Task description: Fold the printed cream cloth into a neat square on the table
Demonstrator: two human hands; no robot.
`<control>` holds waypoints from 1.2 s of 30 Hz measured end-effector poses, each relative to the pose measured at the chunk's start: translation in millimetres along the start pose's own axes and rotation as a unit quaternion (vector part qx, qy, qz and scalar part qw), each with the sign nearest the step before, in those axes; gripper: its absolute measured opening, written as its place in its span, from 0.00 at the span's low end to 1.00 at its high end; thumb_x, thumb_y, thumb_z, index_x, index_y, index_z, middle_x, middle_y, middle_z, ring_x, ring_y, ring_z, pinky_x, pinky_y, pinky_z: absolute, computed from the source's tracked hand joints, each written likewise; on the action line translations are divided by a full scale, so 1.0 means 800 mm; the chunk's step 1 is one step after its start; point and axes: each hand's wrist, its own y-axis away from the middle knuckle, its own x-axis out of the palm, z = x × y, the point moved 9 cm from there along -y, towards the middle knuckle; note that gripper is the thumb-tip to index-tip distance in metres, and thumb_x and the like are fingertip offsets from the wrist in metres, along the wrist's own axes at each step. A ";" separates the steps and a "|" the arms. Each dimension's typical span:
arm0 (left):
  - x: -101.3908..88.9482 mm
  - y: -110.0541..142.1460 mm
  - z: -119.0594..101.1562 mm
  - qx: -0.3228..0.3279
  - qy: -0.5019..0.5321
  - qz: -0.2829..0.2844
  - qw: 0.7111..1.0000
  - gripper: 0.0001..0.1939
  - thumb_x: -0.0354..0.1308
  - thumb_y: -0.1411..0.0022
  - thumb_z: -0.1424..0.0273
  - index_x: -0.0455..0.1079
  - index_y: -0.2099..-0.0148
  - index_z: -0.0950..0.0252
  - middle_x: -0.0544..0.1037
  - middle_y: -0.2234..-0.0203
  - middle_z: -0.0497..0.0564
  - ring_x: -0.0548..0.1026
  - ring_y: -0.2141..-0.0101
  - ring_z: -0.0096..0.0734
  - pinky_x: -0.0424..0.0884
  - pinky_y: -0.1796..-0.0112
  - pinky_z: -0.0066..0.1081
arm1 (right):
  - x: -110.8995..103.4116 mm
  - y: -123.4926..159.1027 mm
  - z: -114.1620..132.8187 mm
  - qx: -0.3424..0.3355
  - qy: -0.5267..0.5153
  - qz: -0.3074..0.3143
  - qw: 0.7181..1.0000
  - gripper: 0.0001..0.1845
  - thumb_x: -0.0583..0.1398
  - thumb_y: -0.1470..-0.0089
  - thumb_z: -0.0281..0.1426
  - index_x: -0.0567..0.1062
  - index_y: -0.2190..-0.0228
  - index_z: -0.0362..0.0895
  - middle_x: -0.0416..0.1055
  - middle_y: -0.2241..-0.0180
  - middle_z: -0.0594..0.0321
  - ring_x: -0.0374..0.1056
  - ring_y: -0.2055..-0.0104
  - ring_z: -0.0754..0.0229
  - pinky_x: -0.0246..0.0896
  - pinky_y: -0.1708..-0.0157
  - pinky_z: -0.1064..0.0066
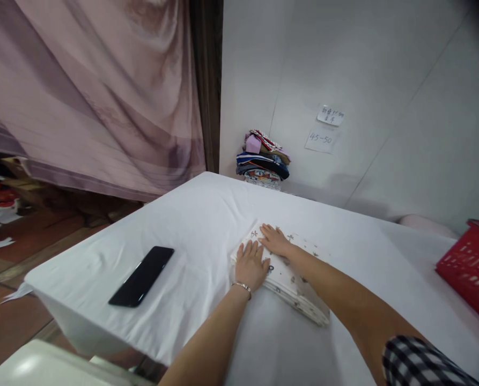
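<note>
A folded white cloth [287, 276] with small dark printed motifs lies in layers on the white-covered table [199, 214]. My left hand [252, 265], with a bracelet at the wrist, rests flat on the cloth's left end, fingers stretched out. Just beyond it, my right hand [275, 240] lies palm down on the far side of the same cloth, fingers extended. Neither hand grips the fabric; both press on its top. Part of the cloth is hidden under my hands and right forearm.
A black phone-like slab [142, 276] lies on the table to the left. Folded clothes [263, 158] are stacked beyond the far edge by the wall. A red plastic basket [470, 268] stands at the right. A pale chair [54, 364] is at lower left, and a pink curtain [102, 91] hangs behind.
</note>
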 end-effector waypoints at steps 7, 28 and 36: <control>0.002 0.000 0.002 0.006 0.006 -0.011 1.000 0.23 0.44 0.40 0.60 0.63 0.46 0.63 0.63 0.45 0.56 0.53 0.42 0.42 0.38 0.42 0.45 | 0.008 0.110 -0.032 0.008 -0.023 -0.027 0.999 0.30 0.41 0.43 0.46 0.53 0.42 0.47 0.41 0.38 0.61 0.34 0.37 0.56 0.24 0.42 0.56; -0.039 0.020 0.104 -0.235 0.091 -0.056 0.966 0.23 0.44 0.40 0.60 0.64 0.48 0.67 0.73 0.56 0.56 0.69 0.55 0.38 0.63 0.55 0.34 | 0.048 0.336 -0.106 0.271 -0.678 -0.176 0.661 0.40 0.64 0.55 0.39 0.53 0.44 0.47 0.70 0.55 0.55 0.68 0.56 0.53 0.68 0.61 0.62; -0.037 0.025 0.108 -0.262 0.136 -0.031 0.955 0.20 0.41 0.39 0.57 0.71 0.60 0.59 0.77 0.65 0.51 0.73 0.64 0.34 0.64 0.66 0.30 | 0.073 0.338 -0.073 0.259 -0.757 -0.037 0.598 0.17 0.59 0.49 0.39 0.71 0.60 0.42 0.73 0.61 0.54 0.70 0.59 0.55 0.67 0.59 0.64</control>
